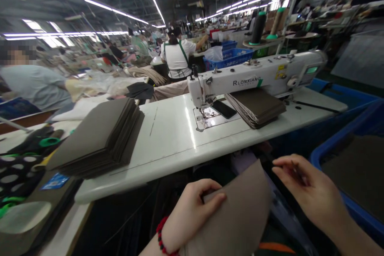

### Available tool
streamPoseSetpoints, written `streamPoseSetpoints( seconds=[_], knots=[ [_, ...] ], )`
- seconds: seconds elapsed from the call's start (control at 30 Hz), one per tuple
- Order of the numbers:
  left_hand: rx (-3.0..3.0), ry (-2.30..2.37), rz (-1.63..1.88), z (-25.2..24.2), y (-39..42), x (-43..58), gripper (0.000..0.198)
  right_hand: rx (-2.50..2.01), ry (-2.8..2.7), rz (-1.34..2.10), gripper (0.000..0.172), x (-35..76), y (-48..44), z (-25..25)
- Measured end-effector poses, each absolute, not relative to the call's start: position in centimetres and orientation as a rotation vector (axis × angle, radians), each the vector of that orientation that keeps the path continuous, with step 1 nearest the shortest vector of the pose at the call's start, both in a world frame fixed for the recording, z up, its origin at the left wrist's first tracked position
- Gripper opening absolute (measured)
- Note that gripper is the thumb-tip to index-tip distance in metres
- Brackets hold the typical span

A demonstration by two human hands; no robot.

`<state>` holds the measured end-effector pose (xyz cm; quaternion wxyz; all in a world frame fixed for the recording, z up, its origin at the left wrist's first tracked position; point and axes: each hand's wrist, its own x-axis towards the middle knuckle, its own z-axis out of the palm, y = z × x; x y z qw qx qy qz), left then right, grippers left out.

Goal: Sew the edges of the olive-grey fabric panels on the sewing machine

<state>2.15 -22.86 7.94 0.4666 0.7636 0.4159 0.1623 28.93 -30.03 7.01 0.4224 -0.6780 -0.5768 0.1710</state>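
My left hand point(198, 212), with a red and black bracelet at the wrist, pinches a grey-brown fabric piece point(240, 212) between thumb and fingers. The piece is held over my lap, in front of the table edge, one corner pointing up. Just right of it, apart from the fabric, my right hand point(309, 188) is closed with curled fingers. Something small and dark shows among those fingers, too unclear to name. Beyond my hands stands a white sewing machine point(255, 76), with a stack of folded brown pieces point(258, 106) under its arm and a black phone point(223, 109) near the needle.
On the left of the white table point(168, 128) sits a tall stack of brown fabric pieces point(99, 136). A blue bin point(318, 156) stands at my right. Thread cones point(258, 28) rise behind the machine. Other people work farther off, one in a white shirt point(177, 58).
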Motion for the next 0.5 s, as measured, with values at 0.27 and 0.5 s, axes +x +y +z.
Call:
streamPoseSetpoints(
  seconds=[0.27, 0.5],
  knots=[
    [2.082, 1.009, 0.559, 7.8, -24.1, 3.3, 0.017, -1.541, -1.406, 1.229, 0.016, 23.2, -30.6, 7.1],
    [2.638, 0.976, 0.769, 6.9, -25.6, 4.5, 0.031, -1.496, -1.337, 1.136, 0.016, 23.7, -29.5, 6.7]
  ],
)
